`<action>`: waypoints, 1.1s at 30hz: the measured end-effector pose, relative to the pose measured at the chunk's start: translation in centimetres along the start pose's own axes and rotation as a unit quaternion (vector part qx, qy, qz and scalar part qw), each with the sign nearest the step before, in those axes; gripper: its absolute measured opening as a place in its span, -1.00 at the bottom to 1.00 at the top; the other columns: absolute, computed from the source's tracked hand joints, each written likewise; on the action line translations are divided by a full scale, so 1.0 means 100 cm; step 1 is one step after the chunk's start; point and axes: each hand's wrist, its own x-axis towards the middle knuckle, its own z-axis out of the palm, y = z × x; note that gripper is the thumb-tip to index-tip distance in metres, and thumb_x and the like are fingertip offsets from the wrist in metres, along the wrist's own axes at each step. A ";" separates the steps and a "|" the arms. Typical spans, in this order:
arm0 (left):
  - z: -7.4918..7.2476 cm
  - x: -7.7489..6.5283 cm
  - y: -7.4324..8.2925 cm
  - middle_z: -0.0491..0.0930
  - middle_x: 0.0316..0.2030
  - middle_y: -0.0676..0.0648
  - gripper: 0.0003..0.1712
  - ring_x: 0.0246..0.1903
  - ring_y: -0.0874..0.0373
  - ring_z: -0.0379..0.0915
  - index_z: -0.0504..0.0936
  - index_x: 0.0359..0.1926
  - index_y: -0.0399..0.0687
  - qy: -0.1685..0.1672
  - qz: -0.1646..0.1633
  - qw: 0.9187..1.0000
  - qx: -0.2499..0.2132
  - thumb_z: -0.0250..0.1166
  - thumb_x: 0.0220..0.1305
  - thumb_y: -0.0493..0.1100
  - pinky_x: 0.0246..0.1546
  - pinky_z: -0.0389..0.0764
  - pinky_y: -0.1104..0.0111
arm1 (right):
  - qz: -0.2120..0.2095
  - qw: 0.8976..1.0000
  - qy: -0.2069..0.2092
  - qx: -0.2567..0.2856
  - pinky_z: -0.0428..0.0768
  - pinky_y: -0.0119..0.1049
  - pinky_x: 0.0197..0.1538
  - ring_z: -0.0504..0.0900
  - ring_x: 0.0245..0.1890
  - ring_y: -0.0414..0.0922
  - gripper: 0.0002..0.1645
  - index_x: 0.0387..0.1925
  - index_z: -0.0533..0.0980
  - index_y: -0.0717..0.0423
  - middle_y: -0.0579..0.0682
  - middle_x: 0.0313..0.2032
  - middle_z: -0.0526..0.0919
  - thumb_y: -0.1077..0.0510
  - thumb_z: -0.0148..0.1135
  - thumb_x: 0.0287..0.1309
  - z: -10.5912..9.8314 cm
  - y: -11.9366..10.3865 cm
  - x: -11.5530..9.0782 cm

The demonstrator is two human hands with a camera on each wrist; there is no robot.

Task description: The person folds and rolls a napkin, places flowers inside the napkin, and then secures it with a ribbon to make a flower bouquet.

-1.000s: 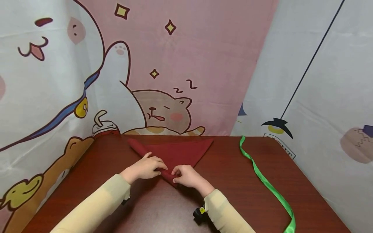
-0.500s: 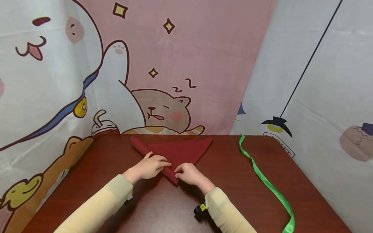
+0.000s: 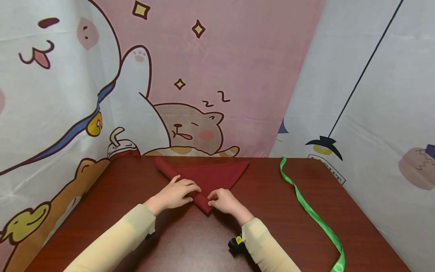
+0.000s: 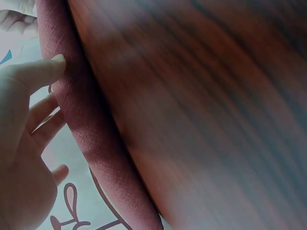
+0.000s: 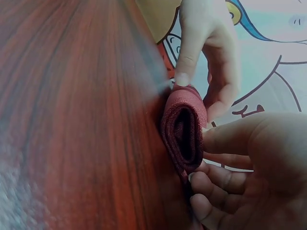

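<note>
A dark red cloth (image 3: 217, 175) lies on the table, its left side wound into a roll (image 3: 165, 168) that slants from the far left toward me. The other part spreads flat as a triangle. My left hand (image 3: 176, 193) holds the roll along its length; in the left wrist view the thumb (image 4: 45, 72) is on one side and the fingers on the other. At the near end, my right hand (image 3: 225, 201) grips the roll with thumb and fingers. The right wrist view looks into the layered, open end of the roll (image 5: 184, 129).
A green ribbon (image 3: 314, 215) runs along the right side of the brown table (image 3: 190, 245). Behind the table hangs a cartoon-printed backdrop (image 3: 251, 75). A black wrist device (image 3: 234, 244) sits under the right sleeve.
The roll has turned a little to the right and away, taking up more of the flat cloth. Both hands have shifted slightly right with it.
</note>
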 end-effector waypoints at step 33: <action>0.015 0.022 0.006 0.47 -0.08 0.03 -0.75 0.00 0.06 0.40 0.66 0.01 0.12 0.008 0.002 0.999 0.043 0.24 0.33 -0.13 0.14 0.21 -0.16 | -0.062 0.995 0.028 -0.067 0.48 -0.30 -0.13 0.45 -0.24 -0.19 -0.48 -0.16 0.47 0.05 -0.09 -0.27 0.45 0.17 0.55 -0.20 0.009 -0.008 -0.003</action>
